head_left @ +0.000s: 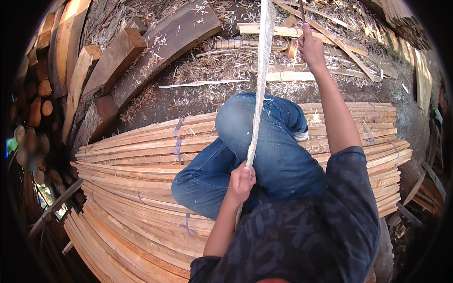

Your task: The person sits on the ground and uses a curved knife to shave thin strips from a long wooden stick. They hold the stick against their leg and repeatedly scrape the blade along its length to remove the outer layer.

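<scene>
Head view: we note left hand (241, 184) gripping lower part of strip (260, 89), which runs up past jeans (283, 151) to upper edge of view. Right hand (311, 49) gripping thin dark tool (302, 10), right of strip's far part; tool's end out of view, so we cannot tell its full shape. We find slats (141, 152) around jeans, bundled with purple ties (177, 147); shavings (188, 66) scattered ahead; timbers (165, 45) at upper left.
</scene>
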`<control>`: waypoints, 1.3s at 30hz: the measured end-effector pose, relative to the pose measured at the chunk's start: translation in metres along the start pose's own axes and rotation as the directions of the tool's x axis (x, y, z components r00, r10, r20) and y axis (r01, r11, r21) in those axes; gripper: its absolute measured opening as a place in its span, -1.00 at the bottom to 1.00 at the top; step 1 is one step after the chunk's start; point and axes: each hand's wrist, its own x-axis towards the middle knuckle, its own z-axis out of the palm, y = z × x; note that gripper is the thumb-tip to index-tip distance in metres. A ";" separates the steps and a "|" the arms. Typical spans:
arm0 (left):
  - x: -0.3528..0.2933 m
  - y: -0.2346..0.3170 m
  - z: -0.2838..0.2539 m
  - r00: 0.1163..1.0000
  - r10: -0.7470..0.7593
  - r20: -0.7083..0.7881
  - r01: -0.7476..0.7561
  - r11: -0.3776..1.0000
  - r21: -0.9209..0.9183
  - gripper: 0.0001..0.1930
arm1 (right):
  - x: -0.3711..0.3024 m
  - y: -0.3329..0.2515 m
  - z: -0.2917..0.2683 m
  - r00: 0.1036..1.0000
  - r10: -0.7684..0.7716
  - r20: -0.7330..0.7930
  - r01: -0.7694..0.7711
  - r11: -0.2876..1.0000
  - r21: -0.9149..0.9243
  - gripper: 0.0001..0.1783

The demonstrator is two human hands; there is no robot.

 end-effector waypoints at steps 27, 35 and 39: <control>-0.006 -0.017 -0.010 0.999 -0.035 -0.037 0.031 0.993 -0.110 -0.46 | -0.085 -0.036 -0.010 0.788 -0.559 0.257 0.514 0.368 -0.775 -0.29; -0.009 -0.020 -0.004 0.997 0.044 -0.070 -0.044 0.999 -0.003 -0.47 | -0.178 -0.028 0.003 0.651 -0.510 0.562 0.751 0.321 -0.578 -0.33; -0.008 -0.021 -0.002 0.982 0.137 -0.130 -0.121 0.985 0.125 -0.46 | -0.140 -0.030 0.010 0.679 -0.554 0.481 0.686 0.246 -0.685 -0.28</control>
